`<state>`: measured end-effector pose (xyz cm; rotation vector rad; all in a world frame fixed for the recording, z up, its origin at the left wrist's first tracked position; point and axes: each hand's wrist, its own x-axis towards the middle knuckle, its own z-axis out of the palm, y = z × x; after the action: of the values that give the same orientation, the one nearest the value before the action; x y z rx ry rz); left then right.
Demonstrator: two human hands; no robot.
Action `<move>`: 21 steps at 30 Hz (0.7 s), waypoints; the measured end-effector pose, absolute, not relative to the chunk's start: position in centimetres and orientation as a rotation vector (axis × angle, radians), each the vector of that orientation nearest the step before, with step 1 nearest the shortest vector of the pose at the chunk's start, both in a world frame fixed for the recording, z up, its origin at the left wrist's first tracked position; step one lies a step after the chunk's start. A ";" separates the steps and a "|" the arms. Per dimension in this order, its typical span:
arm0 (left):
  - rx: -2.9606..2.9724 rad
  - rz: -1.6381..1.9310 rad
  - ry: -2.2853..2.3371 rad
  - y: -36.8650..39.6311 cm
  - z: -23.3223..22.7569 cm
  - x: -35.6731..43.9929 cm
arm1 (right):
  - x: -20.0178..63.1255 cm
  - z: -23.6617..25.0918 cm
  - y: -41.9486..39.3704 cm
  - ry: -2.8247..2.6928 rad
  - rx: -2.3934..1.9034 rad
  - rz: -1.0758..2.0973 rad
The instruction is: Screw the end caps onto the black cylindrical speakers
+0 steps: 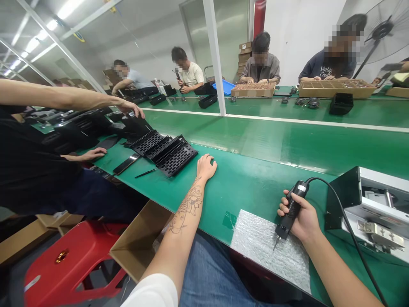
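In the head view, the right hand (304, 218) grips a black electric screwdriver (292, 211), its bit pointing down over a foam sheet (255, 241) at the near edge of the green desk (243, 183); whether the tip touches is unclear. The left hand (207, 167), fingers loosely curled, is just right of black perforated panels (177, 157); I cannot tell whether it holds anything. Left of those lie a smartphone (126, 164) and a thin black tool (145, 173). A co-worker's hand (131, 108) reaches over black parts farther left.
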<state>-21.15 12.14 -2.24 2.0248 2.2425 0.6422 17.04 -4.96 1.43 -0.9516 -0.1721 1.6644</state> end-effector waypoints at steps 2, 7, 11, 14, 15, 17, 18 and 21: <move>2.025 0.642 2.247 12.1 -2.2 -21.1 | 17.1 1.4 -4.9 -0.171 -0.946 1.665; 2.034 0.648 2.236 12.1 -2.1 -21.1 | 17.1 1.4 -4.8 -0.160 -0.948 1.663; 2.035 0.652 2.235 12.2 -2.2 -21.2 | 17.0 1.5 -4.8 -0.146 -0.947 1.667; 2.039 0.650 2.233 12.3 -2.2 -21.2 | 17.0 1.6 -4.8 -0.138 -0.951 1.665; 2.039 0.650 2.232 12.3 -2.3 -21.2 | 17.0 1.6 -4.9 -0.136 -0.951 1.665; 2.038 0.652 2.231 12.2 -2.3 -21.2 | 17.0 1.6 -4.9 -0.135 -0.951 1.666; 2.036 0.653 2.230 12.2 -2.3 -21.2 | 17.0 1.7 -4.9 -0.136 -0.951 1.665; 2.035 0.654 2.228 12.2 -2.3 -21.2 | 17.1 1.6 -4.9 -0.140 -0.952 1.663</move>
<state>-21.17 12.21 -2.26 2.0352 2.2275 0.6537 17.06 -4.94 1.64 -0.9524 -0.1403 1.6628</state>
